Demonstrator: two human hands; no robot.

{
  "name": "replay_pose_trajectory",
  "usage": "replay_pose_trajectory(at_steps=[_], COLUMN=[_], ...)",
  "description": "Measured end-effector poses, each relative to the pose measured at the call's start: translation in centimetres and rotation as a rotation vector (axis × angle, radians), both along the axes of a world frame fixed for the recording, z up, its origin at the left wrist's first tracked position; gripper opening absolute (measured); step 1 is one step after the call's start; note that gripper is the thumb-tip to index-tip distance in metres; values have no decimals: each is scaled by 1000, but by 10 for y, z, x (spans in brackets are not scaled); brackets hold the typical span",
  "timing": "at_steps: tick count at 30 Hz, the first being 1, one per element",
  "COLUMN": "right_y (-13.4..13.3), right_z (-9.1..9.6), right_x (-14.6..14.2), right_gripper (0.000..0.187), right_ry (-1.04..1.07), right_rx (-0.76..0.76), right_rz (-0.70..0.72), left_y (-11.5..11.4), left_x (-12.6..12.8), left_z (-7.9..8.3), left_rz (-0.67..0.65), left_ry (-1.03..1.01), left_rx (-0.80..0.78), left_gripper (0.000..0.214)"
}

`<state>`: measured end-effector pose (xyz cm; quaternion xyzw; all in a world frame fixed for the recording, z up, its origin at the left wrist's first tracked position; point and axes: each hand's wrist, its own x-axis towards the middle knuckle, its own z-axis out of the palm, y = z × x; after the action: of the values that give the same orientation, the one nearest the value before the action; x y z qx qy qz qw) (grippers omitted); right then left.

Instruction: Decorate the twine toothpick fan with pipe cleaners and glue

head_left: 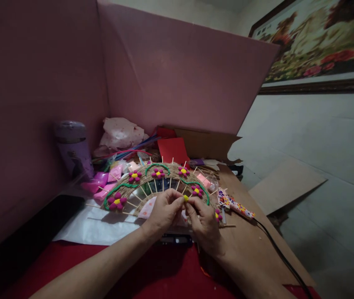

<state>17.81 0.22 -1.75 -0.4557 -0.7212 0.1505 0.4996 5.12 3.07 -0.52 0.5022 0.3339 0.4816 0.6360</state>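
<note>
A fan-shaped woven piece (164,172) of jute cord and wooden sticks lies on the table, set with pink and yellow clay flowers (116,202) and a green clay vine (156,166). Both hands meet at its lower middle. My left hand (164,211) and my right hand (203,222) each pinch a small yellow bit of clay (185,198) between their fingertips, just in front of the fan.
A purple bottle (73,147) stands at the back left. Crumpled paper (121,133), red card (173,149), coloured packets and a cardboard box (208,143) crowd behind the fan. A patterned tool (236,205) with a black cord (276,249) lies right. Pink boards wall the desk.
</note>
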Motion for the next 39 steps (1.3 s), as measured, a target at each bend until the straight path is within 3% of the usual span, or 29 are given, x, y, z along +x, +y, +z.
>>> replay_pose_trajectory(at_steps=[4,14,21,30,36,39], right_y=[2,9,13,14,11,12], right_z=[1,7,13,8,4,4], right_x=[2,11,18,16,11,12], right_gripper=[18,20,19,21,20,21], right_ry=[-58,-94,-206,-102,-109,-162], right_rx=[1,-127,-131,-197,-180,-158], right_rz=[-12,104,179,184,71,54], left_y=[0,7,14,8,4,5], left_x=[0,-13,-23,-17,-13,-13], left_z=[-1,4,14,13,1,-2], left_rz=[55,29,-81,-34,123,154], left_ry=[68,273,494,468,642,698], left_rx=[95,295,274,191,552,631], left_gripper=[29,16,21,18,15,16])
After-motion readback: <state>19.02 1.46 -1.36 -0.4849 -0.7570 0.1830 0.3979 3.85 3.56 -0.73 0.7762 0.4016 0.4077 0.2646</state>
